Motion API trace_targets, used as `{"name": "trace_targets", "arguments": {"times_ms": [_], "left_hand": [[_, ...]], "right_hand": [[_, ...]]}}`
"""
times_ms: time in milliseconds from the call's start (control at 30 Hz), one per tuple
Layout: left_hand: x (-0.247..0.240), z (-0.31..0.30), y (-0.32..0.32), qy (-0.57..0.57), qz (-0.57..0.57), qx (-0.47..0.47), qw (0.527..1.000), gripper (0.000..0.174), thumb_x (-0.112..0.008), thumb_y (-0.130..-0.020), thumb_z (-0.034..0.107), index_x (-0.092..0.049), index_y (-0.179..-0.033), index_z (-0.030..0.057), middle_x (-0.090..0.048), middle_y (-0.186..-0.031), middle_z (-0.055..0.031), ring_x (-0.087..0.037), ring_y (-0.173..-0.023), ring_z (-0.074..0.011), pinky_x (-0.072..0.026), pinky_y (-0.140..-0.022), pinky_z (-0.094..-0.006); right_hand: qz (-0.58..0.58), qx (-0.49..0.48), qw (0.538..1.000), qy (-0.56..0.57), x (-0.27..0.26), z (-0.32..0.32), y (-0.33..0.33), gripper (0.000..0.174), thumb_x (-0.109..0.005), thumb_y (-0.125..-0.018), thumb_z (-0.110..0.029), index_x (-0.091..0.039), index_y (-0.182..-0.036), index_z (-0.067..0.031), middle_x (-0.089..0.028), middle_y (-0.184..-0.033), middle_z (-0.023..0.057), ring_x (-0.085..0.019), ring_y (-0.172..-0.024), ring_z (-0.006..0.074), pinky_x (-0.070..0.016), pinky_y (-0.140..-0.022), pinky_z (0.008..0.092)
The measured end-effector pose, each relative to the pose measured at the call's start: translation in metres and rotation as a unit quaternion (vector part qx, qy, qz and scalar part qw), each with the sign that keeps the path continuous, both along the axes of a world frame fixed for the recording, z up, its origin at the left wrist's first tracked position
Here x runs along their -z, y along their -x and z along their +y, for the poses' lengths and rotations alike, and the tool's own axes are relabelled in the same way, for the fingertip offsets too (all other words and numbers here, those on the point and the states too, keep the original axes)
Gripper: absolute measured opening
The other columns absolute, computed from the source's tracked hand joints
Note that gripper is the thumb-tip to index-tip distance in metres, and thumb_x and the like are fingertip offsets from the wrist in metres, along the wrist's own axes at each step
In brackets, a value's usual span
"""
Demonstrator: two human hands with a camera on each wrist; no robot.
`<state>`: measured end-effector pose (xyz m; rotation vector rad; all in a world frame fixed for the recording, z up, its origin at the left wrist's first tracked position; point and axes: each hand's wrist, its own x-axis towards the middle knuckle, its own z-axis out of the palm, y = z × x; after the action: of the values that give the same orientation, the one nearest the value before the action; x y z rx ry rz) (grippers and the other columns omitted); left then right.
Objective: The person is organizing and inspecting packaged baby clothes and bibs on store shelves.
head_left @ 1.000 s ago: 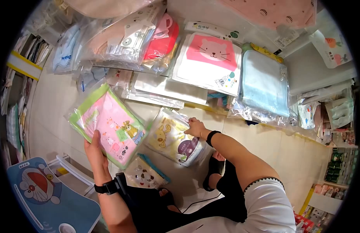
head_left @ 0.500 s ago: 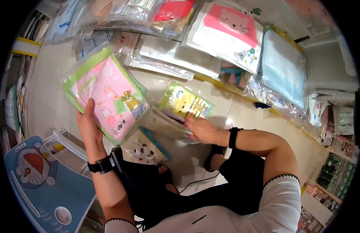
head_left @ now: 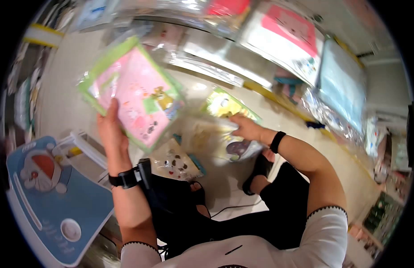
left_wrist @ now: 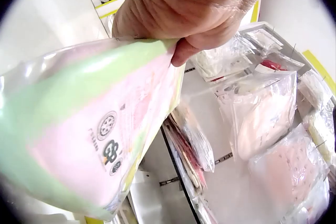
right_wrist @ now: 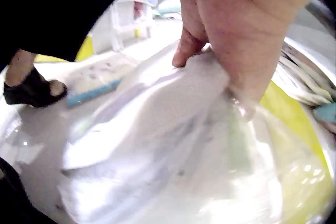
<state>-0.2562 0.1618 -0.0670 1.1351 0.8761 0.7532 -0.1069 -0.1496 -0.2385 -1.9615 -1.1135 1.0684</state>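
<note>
In the head view my left hand point(head_left: 114, 136) grips the near-left edge of a flat plastic-wrapped pink package point(head_left: 135, 98) with a green border and animal prints, thumb on top. The left wrist view shows this package point(left_wrist: 105, 119) hanging from the pinch. My right hand point(head_left: 249, 129) pinches the edge of another clear plastic package point(head_left: 236, 149), pale with a purple patch and blurred by motion. In the right wrist view its wrapping point(right_wrist: 157, 113) droops below the thumb. Partly behind it lies a green and yellow package point(head_left: 229, 103) on the floor.
A package with a brown-spotted print point(head_left: 173, 161) lies near my feet. To the left stands a blue cartoon-printed table point(head_left: 81, 192). Ahead, a shelf holds wrapped goods, including a pink cat-print package point(head_left: 289, 27) and a light blue one point(head_left: 343, 80).
My right hand has picked the purple-patched package off the floor, exposing the green and yellow package, and swung it from edge-on to flatter. My left hand still holds the pink package.
</note>
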Motion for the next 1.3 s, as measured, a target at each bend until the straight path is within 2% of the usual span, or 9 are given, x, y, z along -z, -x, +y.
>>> {"name": "trace_targets", "arguments": {"times_ms": [200, 400, 600, 667, 733, 833, 1067, 1233, 1300], "left_hand": [[-0.004, 0.003, 0.011, 0.044, -0.037, -0.004, 0.998, 0.033, -0.055, -0.081, 0.006, -0.046, -0.112, -0.0021, -0.057, -0.104, -0.0134, -0.058, -0.090, -0.0212, -0.0486, -0.078, -0.0322], [-0.012, 0.000, 0.027, 0.061, -0.034, -0.007, 0.998, 0.033, -0.052, -0.083, 0.005, -0.044, -0.113, -0.0039, -0.055, -0.108, -0.0153, -0.058, -0.092, -0.0214, -0.0479, -0.079, -0.0321], [-0.024, -0.013, 0.023, 0.027, -0.007, -0.010, 1.000, 0.037, -0.052, -0.083, 0.006, -0.041, -0.116, -0.0058, -0.053, -0.111, -0.0158, -0.056, -0.096, -0.0219, -0.0453, -0.083, -0.0320], [-0.021, -0.012, 0.022, 0.037, -0.007, -0.016, 0.999, 0.034, -0.053, -0.083, 0.007, -0.043, -0.114, -0.0039, -0.055, -0.108, -0.0142, -0.056, -0.094, -0.0209, -0.0462, -0.081, -0.0316], [-0.018, -0.010, 0.021, 0.041, -0.026, -0.024, 0.999, 0.032, -0.054, -0.082, 0.008, -0.046, -0.111, -0.0026, -0.057, -0.104, -0.0121, -0.058, -0.090, -0.0195, -0.0477, -0.078, -0.0307], [-0.019, -0.007, 0.016, 0.040, -0.040, -0.030, 0.998, 0.029, -0.055, -0.082, 0.008, -0.048, -0.109, -0.0019, -0.058, -0.102, -0.0113, -0.058, -0.089, -0.0187, -0.0477, -0.077, -0.0309], [-0.014, 0.010, -0.005, 0.038, -0.073, -0.043, 0.996, 0.037, -0.051, -0.084, 0.006, -0.042, -0.118, -0.0031, -0.055, -0.109, -0.0151, -0.057, -0.094, -0.0223, -0.0472, -0.079, -0.0336], [0.001, 0.015, -0.013, 0.061, -0.108, -0.004, 0.992, 0.038, -0.050, -0.083, 0.005, -0.040, -0.119, -0.0030, -0.053, -0.111, -0.0158, -0.056, -0.096, -0.0234, -0.0465, -0.081, -0.0345], [0.000, 0.009, -0.020, 0.064, -0.084, 0.010, 0.994, 0.037, -0.050, -0.083, 0.005, -0.041, -0.118, -0.0027, -0.054, -0.110, -0.0158, -0.056, -0.095, -0.0235, -0.0466, -0.081, -0.0342]], "right_hand": [[-0.095, 0.040, 0.965, 0.243, 0.066, -0.006, -0.072, 0.075, -0.067, -0.062, -0.040, -0.043, -0.113, 0.0094, -0.042, -0.115, 0.0306, -0.037, -0.113, 0.0403, -0.0329, -0.096, 0.0342], [0.025, 0.176, 0.956, 0.233, 0.103, -0.014, -0.077, 0.092, -0.080, -0.051, -0.028, -0.035, -0.120, 0.0111, -0.043, -0.121, 0.0250, -0.045, -0.112, 0.0304, -0.0379, -0.093, 0.0307], [0.156, 0.132, 0.926, 0.319, 0.084, -0.010, -0.083, 0.076, -0.077, -0.054, -0.024, -0.044, -0.112, 0.0138, -0.056, -0.087, 0.0198, -0.053, -0.064, 0.0237, -0.0422, -0.047, 0.0346], [0.158, 0.098, 0.948, 0.258, 0.133, -0.026, -0.085, 0.075, -0.074, -0.052, -0.036, -0.052, -0.108, 0.0093, -0.057, -0.097, 0.0206, -0.056, -0.082, 0.0269, -0.0457, -0.068, 0.0345], [-0.030, 0.088, 0.955, 0.281, 0.074, -0.010, -0.064, 0.072, -0.070, -0.053, -0.037, -0.053, -0.111, 0.0028, -0.057, -0.104, 0.0217, -0.057, -0.092, 0.0301, -0.0445, -0.081, 0.0320], [0.203, 0.142, 0.964, 0.100, 0.061, -0.012, -0.030, 0.058, -0.066, -0.064, -0.026, -0.051, -0.111, 0.0026, -0.062, -0.092, 0.0142, -0.059, -0.084, 0.0228, -0.0459, -0.075, 0.0314], [-0.149, -0.205, 0.966, 0.059, -0.160, 0.010, -0.009, 0.035, -0.059, -0.066, -0.024, -0.049, -0.094, -0.0069, -0.057, -0.072, 0.0181, -0.058, -0.068, 0.0329, -0.0457, -0.063, 0.0413], [-0.251, 0.025, 0.968, 0.014, -0.259, -0.030, -0.033, 0.036, -0.061, -0.064, -0.025, -0.046, -0.092, -0.0075, -0.055, -0.068, 0.0166, -0.056, -0.060, 0.0327, -0.0464, -0.056, 0.0383], [-0.132, 0.231, 0.961, -0.069, -0.269, -0.047, -0.054, 0.043, -0.064, -0.070, -0.017, -0.044, -0.107, -0.0049, -0.059, -0.085, 0.0135, -0.059, -0.074, 0.0186, -0.0476, -0.068, 0.0300]]}}
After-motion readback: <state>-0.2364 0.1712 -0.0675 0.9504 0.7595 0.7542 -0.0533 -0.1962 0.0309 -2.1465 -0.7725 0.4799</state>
